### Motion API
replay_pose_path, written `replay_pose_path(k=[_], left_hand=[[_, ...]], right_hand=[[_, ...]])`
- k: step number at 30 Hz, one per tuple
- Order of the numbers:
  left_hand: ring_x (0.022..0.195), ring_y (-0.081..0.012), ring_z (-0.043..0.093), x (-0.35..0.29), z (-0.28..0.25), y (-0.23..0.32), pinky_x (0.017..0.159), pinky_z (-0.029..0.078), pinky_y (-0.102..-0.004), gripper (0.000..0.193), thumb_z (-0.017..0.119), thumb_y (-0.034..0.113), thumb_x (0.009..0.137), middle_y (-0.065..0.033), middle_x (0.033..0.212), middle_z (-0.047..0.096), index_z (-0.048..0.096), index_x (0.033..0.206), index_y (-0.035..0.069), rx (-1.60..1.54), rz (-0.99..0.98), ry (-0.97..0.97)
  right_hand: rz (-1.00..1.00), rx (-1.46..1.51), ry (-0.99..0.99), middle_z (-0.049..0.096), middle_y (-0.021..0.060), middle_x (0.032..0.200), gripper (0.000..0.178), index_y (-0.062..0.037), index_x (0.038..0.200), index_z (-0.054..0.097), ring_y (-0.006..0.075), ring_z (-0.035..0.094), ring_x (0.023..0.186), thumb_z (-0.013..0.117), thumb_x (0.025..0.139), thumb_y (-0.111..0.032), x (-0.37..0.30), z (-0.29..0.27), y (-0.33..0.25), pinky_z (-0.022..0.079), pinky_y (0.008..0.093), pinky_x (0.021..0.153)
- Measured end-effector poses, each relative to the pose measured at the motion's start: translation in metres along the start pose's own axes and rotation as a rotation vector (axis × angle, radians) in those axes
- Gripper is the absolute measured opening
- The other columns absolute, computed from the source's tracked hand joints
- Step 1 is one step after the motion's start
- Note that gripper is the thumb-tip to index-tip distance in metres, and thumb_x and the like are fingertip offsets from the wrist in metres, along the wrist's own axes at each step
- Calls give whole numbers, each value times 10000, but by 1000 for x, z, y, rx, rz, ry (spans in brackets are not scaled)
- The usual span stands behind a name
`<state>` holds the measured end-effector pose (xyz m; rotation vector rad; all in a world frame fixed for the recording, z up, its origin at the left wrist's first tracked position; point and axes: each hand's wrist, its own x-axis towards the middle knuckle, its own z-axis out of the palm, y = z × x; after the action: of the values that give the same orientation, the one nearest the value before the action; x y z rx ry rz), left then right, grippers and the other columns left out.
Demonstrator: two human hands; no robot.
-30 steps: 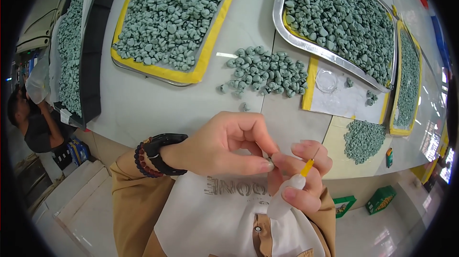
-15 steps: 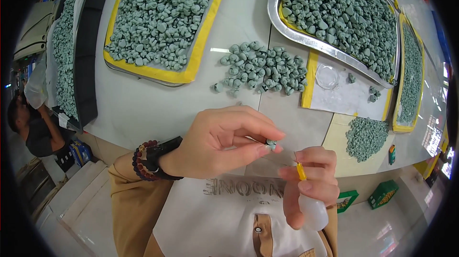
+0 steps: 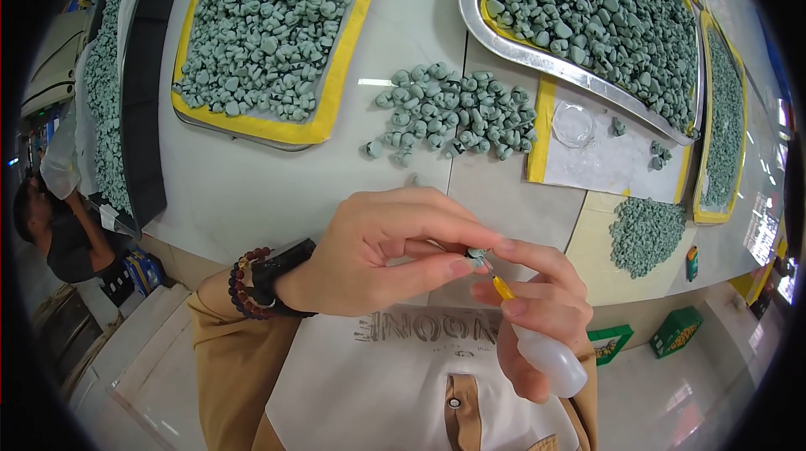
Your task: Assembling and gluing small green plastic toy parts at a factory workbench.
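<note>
Small green part [image 3: 477, 256]: sitting pinched between thumb and forefinger of the left hand [image 3: 382, 254], near the table edge, centre of the head view. Right hand [image 3: 537, 308] is gripping a clear squeeze bottle [image 3: 550, 359] with a yellow nozzle [image 3: 502, 287], tip touching the part. Loose pile of green parts [image 3: 453, 111] is lying farther out on the white table [image 3: 252, 191]. Yellow-rimmed trays [image 3: 269, 31], far left and far right, are holding more. Green boxes [image 3: 676, 331] are standing on the floor, near right. Bare tabletop is lying between pile and hands.
</note>
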<state>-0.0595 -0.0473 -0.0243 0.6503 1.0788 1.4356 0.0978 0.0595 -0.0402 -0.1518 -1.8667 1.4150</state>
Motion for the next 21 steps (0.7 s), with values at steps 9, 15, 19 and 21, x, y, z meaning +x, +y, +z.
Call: replay_pose_path(k=[9,15,19,21], left_hand=[[920,-224,609,1,1,-2,794,530,-296,287,540,-180,758,-184,1050,548,583,1029,-95,-25,10,8],[912,-200,597,1,1,-3,783,525,-275,284,554,-169,757,-170,1040,553,594,1023,-80,-17,17,18],[918,-203,596,1,1,-2,799,523,-284,281,555,-167,757,-169,1042,550,592,1022,-81,-8,4,16],[922,-206,596,1,1,-2,807,523,-291,280,555,-168,758,-170,1044,548,590,1022,-82,0,-2,13]], right_hand=[[54,-6,7,639,108,732,649,11,768,603,371,641,805,384,863,-592,-2,0,-2,451,343,502],[41,-11,-1,635,111,716,600,17,823,592,370,644,788,390,881,-545,-1,0,0,452,342,491],[25,-31,-25,627,115,691,565,26,842,577,373,647,769,390,896,-505,1,-2,1,464,338,477],[22,-38,-34,624,116,682,553,29,845,572,375,648,763,390,901,-491,2,-2,1,469,336,472]])
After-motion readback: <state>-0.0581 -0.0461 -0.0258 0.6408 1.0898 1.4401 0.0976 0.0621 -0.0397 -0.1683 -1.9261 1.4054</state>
